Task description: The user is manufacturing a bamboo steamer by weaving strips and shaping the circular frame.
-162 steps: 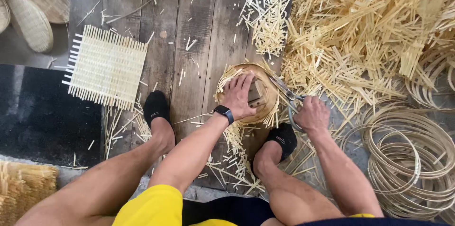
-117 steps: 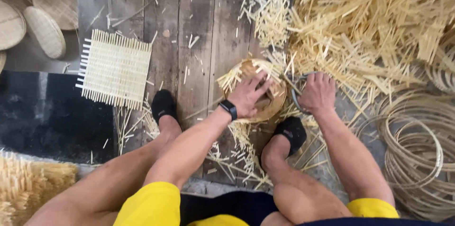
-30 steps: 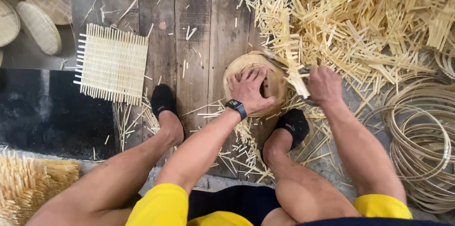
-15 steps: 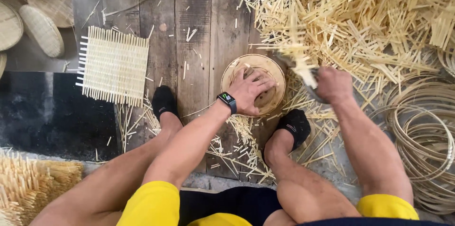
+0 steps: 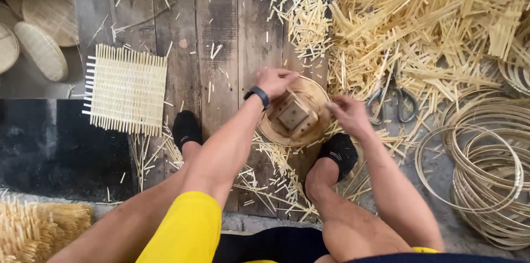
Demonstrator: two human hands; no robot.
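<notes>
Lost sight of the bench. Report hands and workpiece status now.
Left hand and right hand both on the rim of the round woven bamboo basket. Square wooden block sits in it. Grey scissors lie apart, on pale bamboo offcuts.

Under my left hand (image 5: pixel 274 81) and right hand (image 5: pixel 346 114) sits a round basket of pale woven bamboo (image 5: pixel 317 94), matt and ribbed, around a rough square wooden block (image 5: pixel 292 115). The grey plank floor (image 5: pixel 221 25) looks weathered; the metal scissors (image 5: pixel 393 93) look dull.
</notes>
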